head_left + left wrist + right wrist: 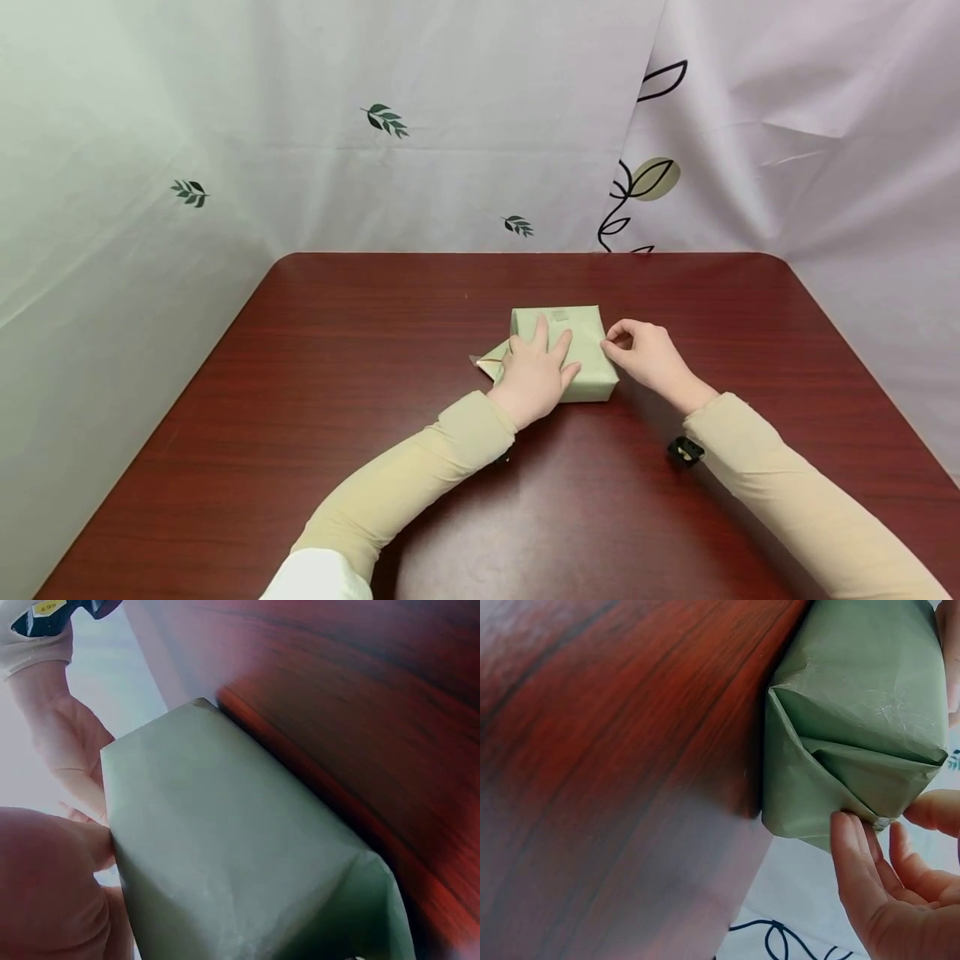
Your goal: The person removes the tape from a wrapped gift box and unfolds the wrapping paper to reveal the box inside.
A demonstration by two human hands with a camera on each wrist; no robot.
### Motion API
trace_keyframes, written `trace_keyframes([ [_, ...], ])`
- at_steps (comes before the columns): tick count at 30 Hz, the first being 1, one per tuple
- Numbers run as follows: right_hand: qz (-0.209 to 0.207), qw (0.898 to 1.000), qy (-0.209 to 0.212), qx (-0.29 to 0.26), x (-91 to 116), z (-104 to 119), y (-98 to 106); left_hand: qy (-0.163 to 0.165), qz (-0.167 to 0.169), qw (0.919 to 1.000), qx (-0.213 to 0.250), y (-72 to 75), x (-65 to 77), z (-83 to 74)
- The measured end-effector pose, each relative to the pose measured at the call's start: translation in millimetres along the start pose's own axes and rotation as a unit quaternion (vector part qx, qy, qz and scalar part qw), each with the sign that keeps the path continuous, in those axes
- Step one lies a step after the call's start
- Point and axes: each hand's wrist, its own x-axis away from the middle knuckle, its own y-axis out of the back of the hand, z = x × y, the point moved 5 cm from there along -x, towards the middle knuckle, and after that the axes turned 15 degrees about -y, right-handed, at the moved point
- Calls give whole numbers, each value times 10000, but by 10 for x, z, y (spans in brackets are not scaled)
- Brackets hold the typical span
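A box wrapped in pale green paper lies on the table, with a small patch of tape on its top. My left hand rests on that top face, fingers spread. At the box's right end, my right hand has its thumb and fingertips close together at the edge. The right wrist view shows them pinching the tip of a folded paper flap, where a shiny bit of clear tape shows. From the left end a pointed flap sticks out, clear tape at its tip.
The dark red-brown wooden table has rounded far corners. Behind it hangs a pale curtain with a leaf print. A black wrist camera is strapped under the right sleeve.
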Motion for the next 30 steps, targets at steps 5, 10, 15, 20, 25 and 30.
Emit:
trace_keyframes([
  [5,-55,10000,78,2,17,9,12,-84,125,9999,31,-25,-7,-2],
  [10,-114,9996,232,92,25,39,12,-68,213,9997,-52,-57,-7,0],
  [15,-280,9986,327,305,51,71,14,-59,133,9999,-39,-64,-3,1],
  [20,-519,9959,545,506,67,99,5,-71,36,9999,-105,-60,8,-7],
  [25,-576,9942,717,550,67,116,-24,-65,-45,9999,-110,-47,18,-7],
  [30,-612,9945,668,521,65,111,-31,-116,-94,9998,-159,-49,11,-5],
])
